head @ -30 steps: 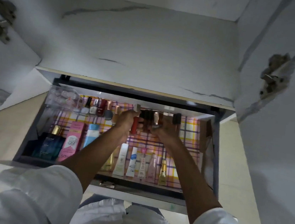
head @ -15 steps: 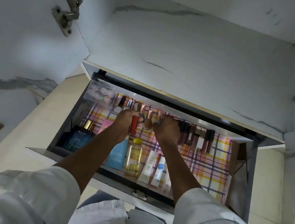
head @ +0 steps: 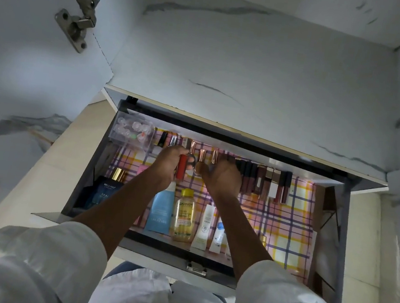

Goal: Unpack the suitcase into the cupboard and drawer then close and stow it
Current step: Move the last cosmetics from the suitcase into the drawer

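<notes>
The left hand [head: 167, 165] curls its fingers round a slim red cosmetic tube [head: 181, 168], long axis running twelve to six, inside the open grey drawer [head: 173, 255]. The back row's free slot lies at twelve o'clock. The right hand [head: 223, 177] rests at three o'clock, its fingers hidden, grip unclear.

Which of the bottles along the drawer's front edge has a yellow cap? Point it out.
The Garnier bottle, lying flat between the light blue bottle and the white tube. It alone is clear amber with a yellow cap; its neighbours are opaque blue or white.
</notes>
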